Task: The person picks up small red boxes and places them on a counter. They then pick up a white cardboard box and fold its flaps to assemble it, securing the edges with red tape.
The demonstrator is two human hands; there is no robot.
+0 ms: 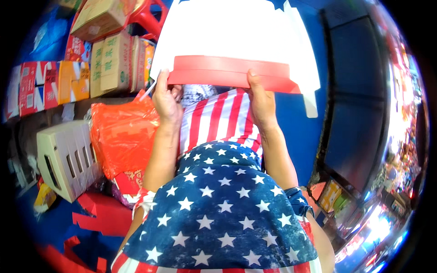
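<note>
A long red folded strip, paper or thin card by its look, lies level in front of me with a crease running along its length. My left hand pinches its left end, thumb on top and fingers curled beneath. Toward the strip's right part, my right hand grips the near edge with the thumb pressed on top; its other fingers are hidden below. Just beyond the strip is a glaring white surface, too bright to show detail. A pale strip hangs from its right corner.
Cardboard boxes are stacked at the left beside a red plastic stool. Nearer are an orange-red plastic bag and a beige slotted case. Red scraps lie on the blue floor. Dark panels stand at the right.
</note>
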